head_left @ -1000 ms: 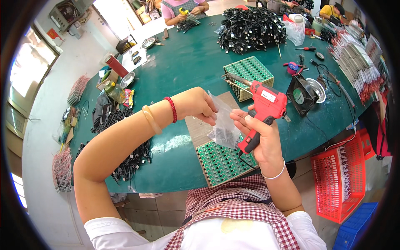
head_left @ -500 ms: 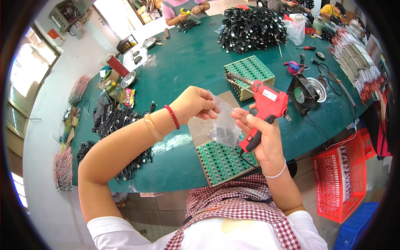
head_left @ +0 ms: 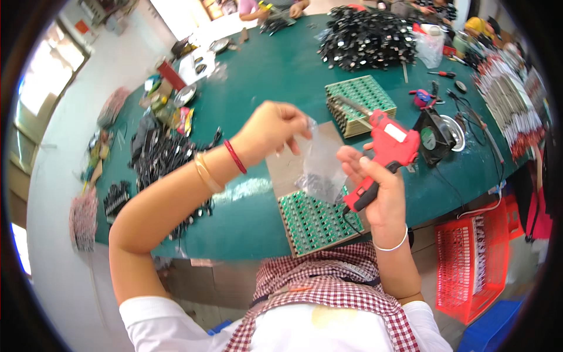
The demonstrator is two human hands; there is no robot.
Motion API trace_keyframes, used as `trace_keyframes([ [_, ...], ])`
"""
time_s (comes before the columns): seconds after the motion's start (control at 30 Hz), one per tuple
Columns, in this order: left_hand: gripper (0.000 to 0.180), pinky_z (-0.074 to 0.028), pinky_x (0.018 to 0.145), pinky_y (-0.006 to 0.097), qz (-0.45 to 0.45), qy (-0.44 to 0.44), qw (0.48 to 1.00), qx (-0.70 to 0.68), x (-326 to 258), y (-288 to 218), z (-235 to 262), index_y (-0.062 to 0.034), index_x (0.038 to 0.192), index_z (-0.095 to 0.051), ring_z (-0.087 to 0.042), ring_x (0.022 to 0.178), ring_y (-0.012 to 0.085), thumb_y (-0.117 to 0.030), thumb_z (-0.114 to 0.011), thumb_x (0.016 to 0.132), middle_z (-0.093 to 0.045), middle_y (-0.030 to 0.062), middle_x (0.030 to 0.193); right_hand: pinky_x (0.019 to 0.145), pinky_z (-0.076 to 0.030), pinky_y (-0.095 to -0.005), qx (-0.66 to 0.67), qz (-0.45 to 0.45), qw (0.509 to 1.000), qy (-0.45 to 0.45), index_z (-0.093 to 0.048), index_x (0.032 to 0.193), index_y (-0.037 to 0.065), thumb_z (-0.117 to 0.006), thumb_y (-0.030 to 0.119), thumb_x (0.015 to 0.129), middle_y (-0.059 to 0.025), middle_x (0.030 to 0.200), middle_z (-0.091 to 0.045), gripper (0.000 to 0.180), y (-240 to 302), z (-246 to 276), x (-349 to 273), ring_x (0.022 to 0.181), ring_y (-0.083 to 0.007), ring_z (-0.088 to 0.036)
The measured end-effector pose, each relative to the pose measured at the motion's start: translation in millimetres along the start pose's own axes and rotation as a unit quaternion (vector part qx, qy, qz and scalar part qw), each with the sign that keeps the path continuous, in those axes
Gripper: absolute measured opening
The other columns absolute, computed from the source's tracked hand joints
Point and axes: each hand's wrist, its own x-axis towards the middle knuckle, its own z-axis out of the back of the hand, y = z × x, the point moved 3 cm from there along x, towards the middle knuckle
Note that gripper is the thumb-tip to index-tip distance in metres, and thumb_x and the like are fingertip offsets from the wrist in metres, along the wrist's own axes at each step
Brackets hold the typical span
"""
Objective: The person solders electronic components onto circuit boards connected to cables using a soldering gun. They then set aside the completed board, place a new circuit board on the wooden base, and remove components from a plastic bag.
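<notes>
My left hand (head_left: pixel 278 132), with a red bead bracelet and a pale bangle behind it, pinches the top edge of a clear plastic bag (head_left: pixel 322 167). Small dark pieces lie in the bag's lower end. A red and black soldering gun (head_left: pixel 392 141) rests in my right hand (head_left: pixel 381 188), its handle held between thumb and palm while the other fingers stretch toward the bag. The gun's metal tip points up and to the left. Below the bag lies a green circuit board panel (head_left: pixel 316 223) with rows of small parts, on a brown board (head_left: pixel 287 170).
A stack of green panels (head_left: pixel 360 97) stands beyond the gun. Black cable heaps lie at the left (head_left: pixel 158 158) and far side (head_left: pixel 369 38). A black fan (head_left: pixel 434 135) stands right of the gun. Red baskets (head_left: pixel 469 264) are on the floor at right.
My left hand has risen slightly, still pinching the bag. The right hand and soldering gun sit a little further right in the picture; the whole view has shifted and blurred.
</notes>
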Motion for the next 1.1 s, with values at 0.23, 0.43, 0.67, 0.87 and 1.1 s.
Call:
trace_keyframes([
  [0.23, 0.023, -0.050, 0.058, 0.032, 0.036, -0.021, 0.935, 0.351, -59, 158, 58, 0.0025, 0.088, -0.059, -0.062, 0.058, 0.0218, -0.016, -0.065, 0.076, -0.061, 0.0137, 0.063, 0.088, -0.050, -0.0360, -0.010, 0.005, 1.000, 0.021, -0.044, 0.110, 0.000, -0.055, -0.002, 0.080, -0.0265, 0.108, -0.057, 0.031, 0, 3, 2, 0.102, -0.0332, -0.059],
  [0.43, 0.035, -0.048, 0.074, 0.036, 0.108, -0.183, 0.911, 0.353, -113, 231, 37, 0.0022, 0.097, -0.053, -0.058, 0.084, 0.0303, -0.007, -0.072, 0.069, -0.056, 0.0172, 0.090, 0.090, -0.049, -0.0362, -0.029, 0.000, 0.999, 0.030, -0.042, 0.111, -0.001, -0.053, -0.002, 0.082, -0.0291, 0.112, -0.054, 0.031, -3, 0, 5, 0.105, -0.0348, -0.058],
  [0.67, 0.011, -0.048, 0.058, 0.029, 0.056, -0.102, 0.964, 0.239, -109, 230, 44, 0.0030, 0.079, -0.058, -0.059, 0.060, 0.0168, 0.000, -0.066, 0.072, -0.060, 0.0098, 0.065, 0.092, -0.048, -0.0362, -0.039, 0.017, 0.999, 0.029, -0.042, 0.110, 0.000, -0.053, -0.002, 0.083, -0.0294, 0.112, -0.054, 0.030, -2, 1, 0, 0.107, -0.0346, -0.057],
  [0.87, 0.013, -0.047, 0.059, 0.030, 0.045, -0.153, 0.967, 0.200, -104, 226, 40, 0.0024, 0.082, -0.058, -0.059, 0.062, 0.0185, -0.002, -0.066, 0.073, -0.060, 0.0102, 0.070, 0.092, -0.048, -0.0365, -0.036, 0.018, 0.999, 0.030, -0.042, 0.110, 0.000, -0.052, -0.002, 0.083, -0.0296, 0.113, -0.054, 0.029, -2, 3, 1, 0.108, -0.0346, -0.056],
  [1.1, 0.013, -0.046, 0.065, 0.035, -0.036, -0.192, 0.927, 0.319, -109, 230, 29, -0.0014, 0.080, -0.056, -0.056, 0.070, 0.0282, -0.005, -0.066, 0.073, -0.054, 0.0116, 0.077, 0.093, -0.047, -0.0367, -0.030, 0.013, 0.999, 0.032, -0.042, 0.111, 0.000, -0.052, -0.002, 0.083, -0.0293, 0.114, -0.053, 0.030, -2, 4, 0, 0.109, -0.0344, -0.056],
])
